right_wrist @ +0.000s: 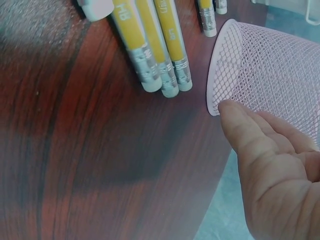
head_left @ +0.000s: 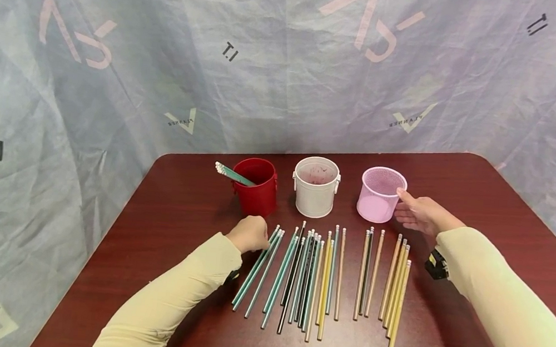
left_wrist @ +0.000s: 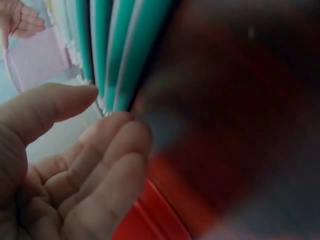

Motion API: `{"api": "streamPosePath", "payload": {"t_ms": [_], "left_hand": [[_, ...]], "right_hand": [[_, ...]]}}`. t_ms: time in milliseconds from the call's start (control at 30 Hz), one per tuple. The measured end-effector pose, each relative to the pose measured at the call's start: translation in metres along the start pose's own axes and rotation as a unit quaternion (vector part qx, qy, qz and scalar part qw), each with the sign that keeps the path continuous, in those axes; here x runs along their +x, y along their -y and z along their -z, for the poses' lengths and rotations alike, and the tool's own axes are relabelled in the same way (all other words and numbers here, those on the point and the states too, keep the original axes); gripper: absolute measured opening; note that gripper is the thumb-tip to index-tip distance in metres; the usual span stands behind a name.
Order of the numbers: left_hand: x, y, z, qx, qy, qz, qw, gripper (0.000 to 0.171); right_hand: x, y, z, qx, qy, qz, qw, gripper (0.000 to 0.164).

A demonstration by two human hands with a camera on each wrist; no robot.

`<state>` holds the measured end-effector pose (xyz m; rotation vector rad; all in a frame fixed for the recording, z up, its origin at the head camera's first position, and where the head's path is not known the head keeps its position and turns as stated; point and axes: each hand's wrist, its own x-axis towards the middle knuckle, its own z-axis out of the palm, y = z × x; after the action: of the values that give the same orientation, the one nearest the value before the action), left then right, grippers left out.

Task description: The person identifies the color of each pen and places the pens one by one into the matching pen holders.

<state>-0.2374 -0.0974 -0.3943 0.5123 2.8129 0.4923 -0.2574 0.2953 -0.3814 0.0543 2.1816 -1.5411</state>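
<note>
At the left end of a row of pencils, my left hand (head_left: pixel 250 234) is by the eraser ends of the teal pencils (head_left: pixel 260 269). Up close in the left wrist view, its thumb and bent fingers stand apart beside these teal pencils (left_wrist: pixel 117 55). On the other side, my right hand (head_left: pixel 425 214) is at a pink mesh cup (head_left: pixel 376 205). Its thumb tip lies at the cup's rim and the other fingers extend along the side, as the right wrist view shows with the mesh cup (right_wrist: pixel 270 70). The cup stands upright on the table.
A red bucket (head_left: pixel 260 200) holding several teal pencils and a white bucket (head_left: pixel 314 199) stand left of the cup. Black pencils (head_left: pixel 293 278), tan ones and yellow pencils (head_left: pixel 397 313) lie across the brown table (head_left: pixel 169 208). A grey cloth (head_left: pixel 265 99) hangs behind.
</note>
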Motion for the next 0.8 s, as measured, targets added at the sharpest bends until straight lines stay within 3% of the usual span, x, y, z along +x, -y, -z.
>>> {"api": "streamPosePath", "payload": {"t_ms": [233, 567, 700, 800], "left_hand": [[0.002, -0.002, -0.006, 0.0, 0.026, 0.027, 0.9993, 0.039], [0.002, -0.003, -0.005, -0.013, 0.056, 0.029, 0.9979, 0.048], [0.002, -0.001, -0.003, -0.063, 0.043, 0.022, 0.9969, 0.034], [0.002, 0.0, 0.004, -0.159, 0.035, 0.023, 0.9863, 0.015]], "right_hand": [[0.0, 0.002, -0.003, 0.002, 0.0, -0.004, 1.0, 0.086], [-0.002, 0.005, -0.001, 0.003, -0.003, -0.007, 1.0, 0.086], [-0.002, 0.005, -0.001, 0.001, -0.002, -0.006, 1.0, 0.086], [-0.001, 0.004, 0.0, 0.003, -0.002, -0.007, 1.0, 0.086]]}}
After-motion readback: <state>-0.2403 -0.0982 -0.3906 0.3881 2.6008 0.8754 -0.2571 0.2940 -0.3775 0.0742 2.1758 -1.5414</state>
